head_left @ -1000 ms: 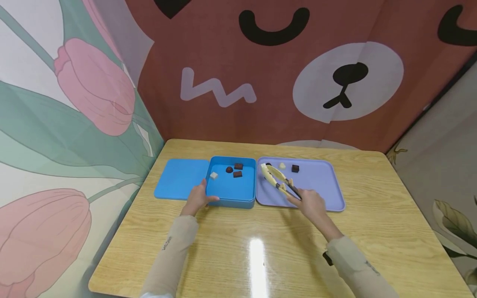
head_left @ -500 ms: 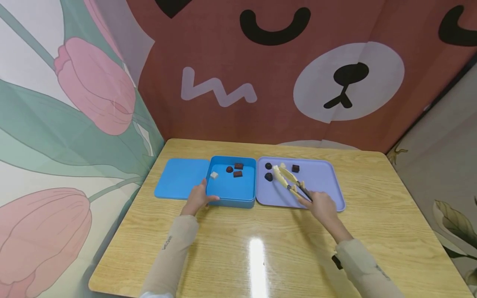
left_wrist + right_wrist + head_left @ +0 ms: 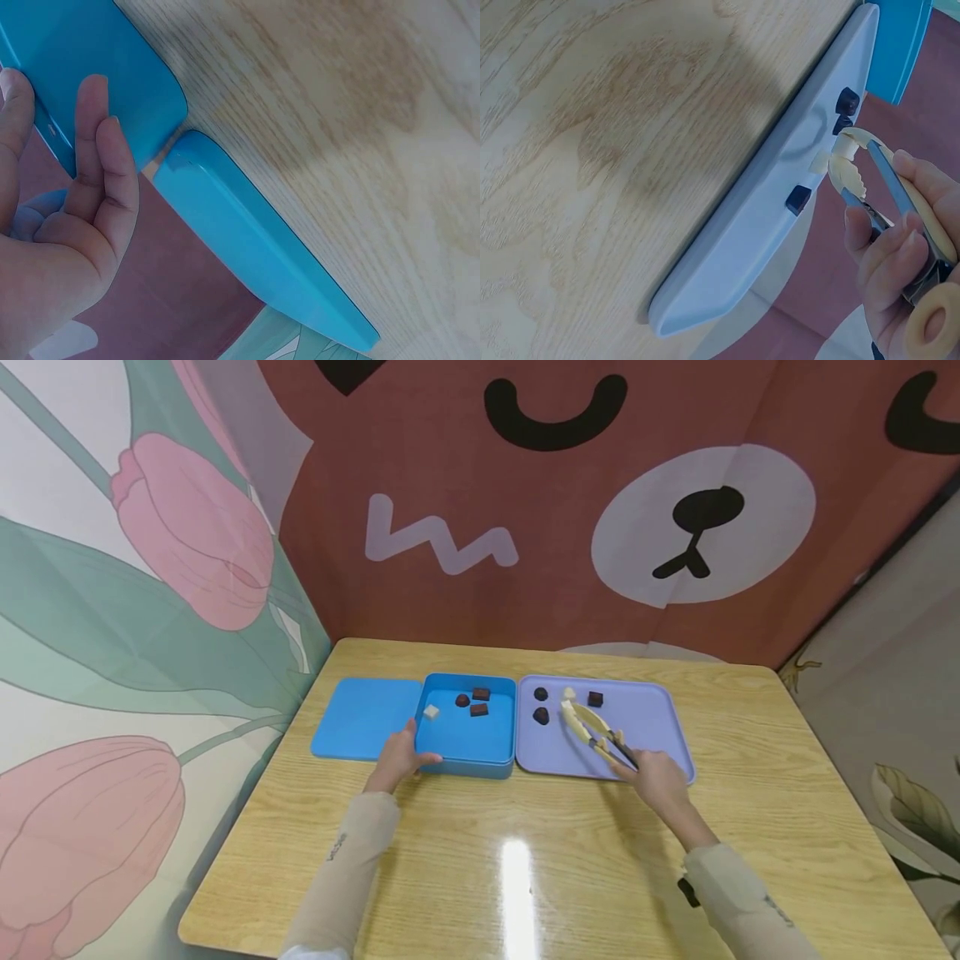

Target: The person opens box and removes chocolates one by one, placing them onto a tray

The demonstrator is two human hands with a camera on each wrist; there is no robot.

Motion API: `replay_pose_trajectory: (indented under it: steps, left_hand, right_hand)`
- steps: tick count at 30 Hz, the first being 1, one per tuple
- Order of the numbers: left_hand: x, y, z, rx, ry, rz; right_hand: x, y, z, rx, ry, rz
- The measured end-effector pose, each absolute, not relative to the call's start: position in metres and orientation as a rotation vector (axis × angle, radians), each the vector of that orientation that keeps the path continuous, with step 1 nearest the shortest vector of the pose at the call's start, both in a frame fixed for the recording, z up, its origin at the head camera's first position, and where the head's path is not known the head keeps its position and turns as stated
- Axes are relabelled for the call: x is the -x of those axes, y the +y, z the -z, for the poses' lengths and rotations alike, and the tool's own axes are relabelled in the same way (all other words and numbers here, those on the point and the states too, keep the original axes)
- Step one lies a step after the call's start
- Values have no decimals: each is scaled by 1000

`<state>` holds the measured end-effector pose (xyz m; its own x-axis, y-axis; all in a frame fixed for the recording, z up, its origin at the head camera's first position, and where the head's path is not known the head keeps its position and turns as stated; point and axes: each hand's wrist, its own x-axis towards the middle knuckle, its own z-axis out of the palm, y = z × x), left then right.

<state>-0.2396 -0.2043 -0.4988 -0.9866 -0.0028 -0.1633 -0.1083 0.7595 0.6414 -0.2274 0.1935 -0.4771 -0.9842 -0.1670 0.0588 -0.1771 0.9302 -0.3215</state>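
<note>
My left hand (image 3: 397, 760) rests at the near left corner of an open blue box (image 3: 468, 742). Its thumb lies along the front rim, its fingers against the left wall. Inside the box lie a white cube (image 3: 431, 712), a round brown chocolate (image 3: 462, 700) and two brown rectangular chocolates (image 3: 479, 710). My right hand (image 3: 663, 785) grips tongs (image 3: 585, 731) with cream-yellow heads, their arms spread apart over the lilac tray (image 3: 645, 739). Their tips are close to a white chocolate (image 3: 569, 693); whether they touch it I cannot tell. Dark chocolates (image 3: 846, 101) lie nearby.
A flat blue lid (image 3: 363, 720) lies left of the box. Box and tray stand side by side on a wooden table (image 3: 450, 860), close to the back wall. On the tray, a dark square chocolate (image 3: 595, 699) sits right of the white one.
The tongs and my right hand have moved right across the tray, from the dark round chocolates to the white chocolate. Those dark pieces are now uncovered. My left hand has stayed in place.
</note>
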Motion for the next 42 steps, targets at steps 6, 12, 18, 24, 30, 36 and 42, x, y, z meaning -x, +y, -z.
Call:
replay_pose_trajectory:
  steps: [6,12,18,24,30,36,42]
  left_hand:
    - [240,-205,499,88,2808,-1041]
    - [240,-204,499,72,2826,-1031]
    - [240,-203,497,73,2815,-1045]
    - [239,-203,497,75,2813,-1046]
    - [240,-204,498,83,2817,-1041]
    - [240,-204,499,78,2834,-1024]
    - [239,-204,499,81,2825,-1033]
  right_hand:
    - [230,197,479,-268,-3090,-509]
    - [231,197,480,-272,-3092,-500]
    - [231,197,480,-259,-3102,-486]
    - [232,196,480,-240,-3108,-485]
    - [233,197,481,-224,-3121,-479]
    - [233,197,481,-224,-3145,-500]
    - [233,196,481,-219,-3161,-501]
